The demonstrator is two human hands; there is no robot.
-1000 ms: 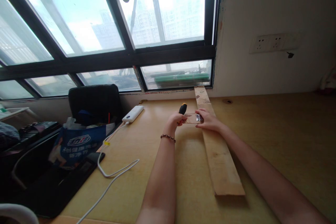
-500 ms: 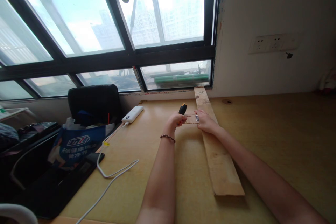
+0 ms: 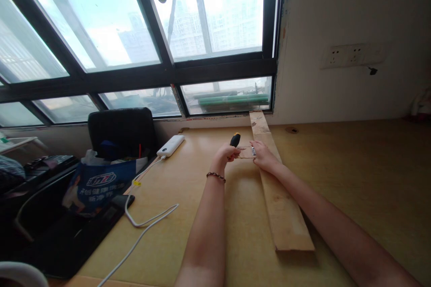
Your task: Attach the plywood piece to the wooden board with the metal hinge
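Observation:
My left hand (image 3: 226,153), a braided bracelet at its wrist, is closed around a screwdriver (image 3: 235,139) whose black and yellow handle points up and away. Its fingers also reach the left end of a small flat wooden piece (image 3: 246,152). My right hand (image 3: 265,157) grips the other end of that piece, fingers beside a small shiny metal fitting (image 3: 253,150). Both hands are over a long wooden board (image 3: 286,217) lying lengthwise on the table (image 3: 235,242). The fingers hide much of the small piece, and the screwdriver's tip is hard to make out.
A white power bank (image 3: 171,145) with a white cable (image 3: 148,223) lies on the table's left side. Beyond that edge are a black chair (image 3: 121,132) and a blue bag (image 3: 97,186). The window (image 3: 215,67) and a wall with sockets (image 3: 353,56) stand behind.
The view has shifted very slightly. Both hands keep their hold, and the screwdriver and wooden piece stay in nearly the same place.

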